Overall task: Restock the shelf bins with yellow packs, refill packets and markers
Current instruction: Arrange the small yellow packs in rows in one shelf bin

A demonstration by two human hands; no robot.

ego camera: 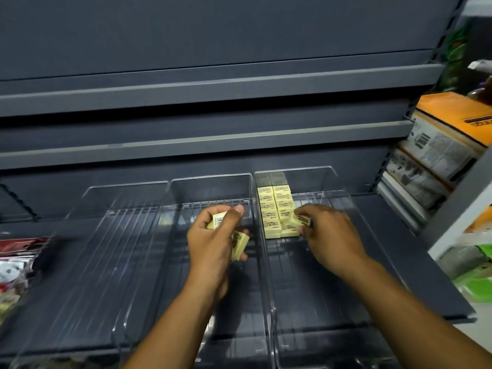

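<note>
Three clear plastic bins stand side by side on a dark grey shelf. The right bin (343, 182) holds two rows of small yellow packs (274, 209) along its left wall, at the back. My right hand (330, 235) is inside that bin and pinches one yellow pack (302, 219) at the near end of the rows. My left hand (213, 243) hovers over the middle bin (210, 187) and grips two yellow packs, one (218, 219) under the thumb and one (239, 245) lower in the fingers. The left bin (119, 198) looks bare.
Two bare grey shelves (213, 83) run above the bins. At the right, boxed stock in orange and white (450, 139) and green packets (476, 283) fill a neighbouring rack. Red and white packets (16, 259) lie at the far left.
</note>
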